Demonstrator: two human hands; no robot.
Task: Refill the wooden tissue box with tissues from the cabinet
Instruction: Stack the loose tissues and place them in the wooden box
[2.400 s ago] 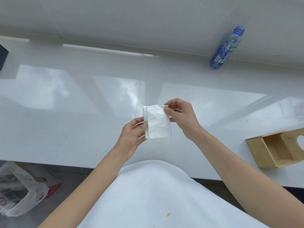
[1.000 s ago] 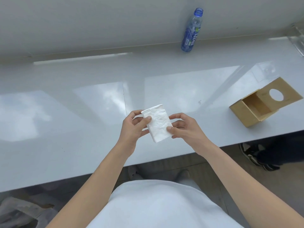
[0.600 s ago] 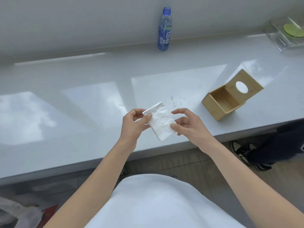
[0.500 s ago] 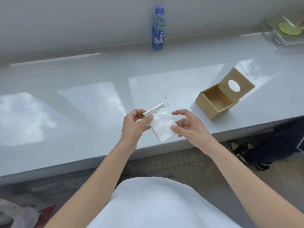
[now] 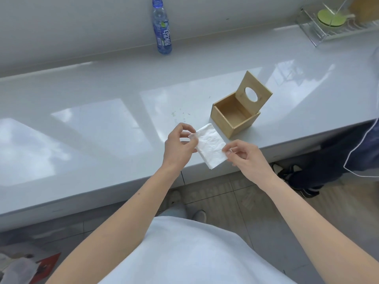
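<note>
Bright, even daylight is flooding the scene, bouncing off the glossy counter (image 5: 102,103) in broad pale window-shaped patches of glare along its left and middle stretches and near its far right corner. Shadows are falling soft and faint; the open box (image 5: 235,117) is holding a warm shade inside. The wide lens is bowing the counter's front and back edges and stretching the forearms toward the lower corners. Focus is holding fairly sharp at centre, while the lower left corner is smearing into blur.
</note>
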